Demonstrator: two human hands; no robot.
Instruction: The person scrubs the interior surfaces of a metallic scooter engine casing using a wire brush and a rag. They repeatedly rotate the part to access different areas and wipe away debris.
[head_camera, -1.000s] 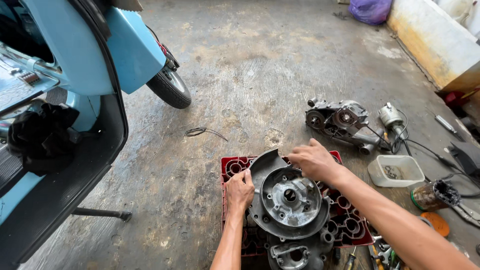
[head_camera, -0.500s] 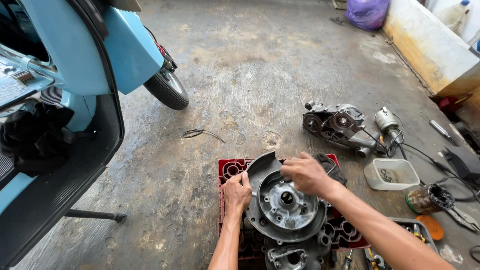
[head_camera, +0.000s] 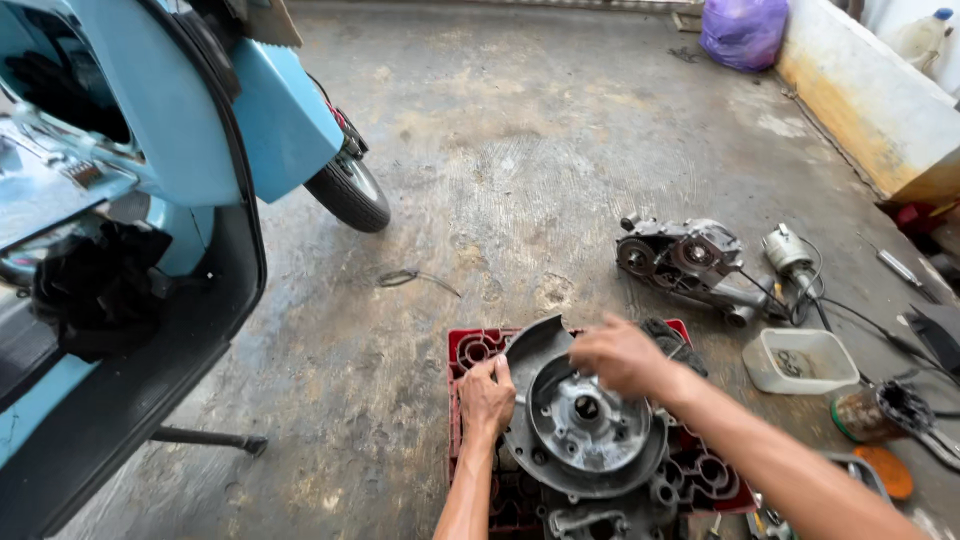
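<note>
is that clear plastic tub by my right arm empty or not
Not empty. The lidless clear tub holds a few small dark metal parts on its bottom; what they are is too small to tell.

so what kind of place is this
Likely a scooter repair workshop: a blue scooter stands on a stained concrete floor, an engine case rests on a red crate, another engine part lies nearby.
</note>
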